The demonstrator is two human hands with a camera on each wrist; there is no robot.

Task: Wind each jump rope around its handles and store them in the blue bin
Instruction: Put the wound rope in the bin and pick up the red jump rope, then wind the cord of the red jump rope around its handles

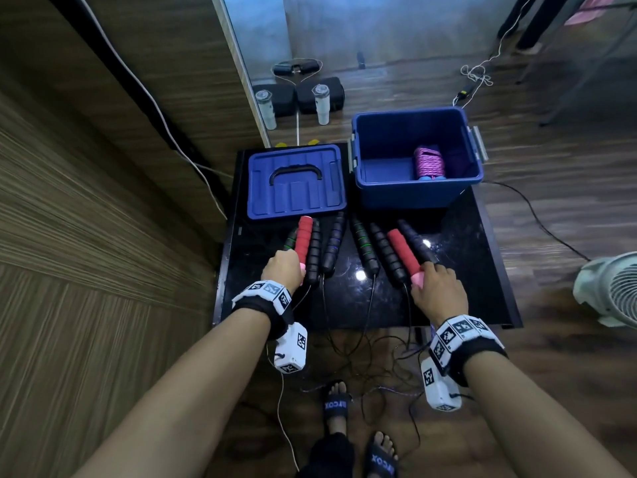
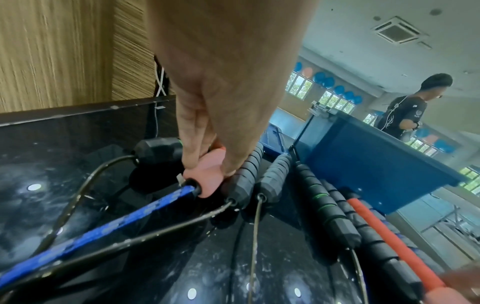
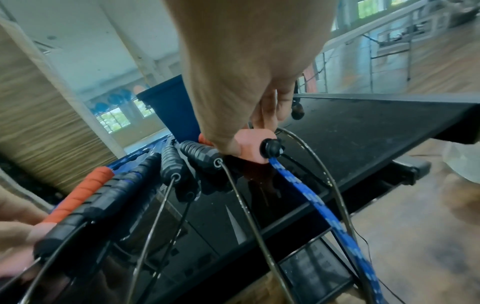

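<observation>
Two red handles with pink ends belong to one jump rope with a blue cord (image 2: 109, 224). My left hand (image 1: 283, 270) grips the pink end of the left red handle (image 1: 304, 239). My right hand (image 1: 437, 288) grips the pink end of the right red handle (image 1: 403, 249). Several black foam handles (image 1: 365, 246) lie between and beside them on the black table (image 1: 462, 291), their thin cords hanging over the near edge. The open blue bin (image 1: 417, 191) stands at the back right and holds a wound purple rope (image 1: 429, 163).
The bin's blue lid (image 1: 296, 182) lies at the table's back left. A wooden wall panel stands to the left, a white fan (image 1: 613, 288) on the floor to the right. Tangled cords lie on the floor by my sandalled feet (image 1: 339, 405). A person (image 2: 407, 111) stands in the background.
</observation>
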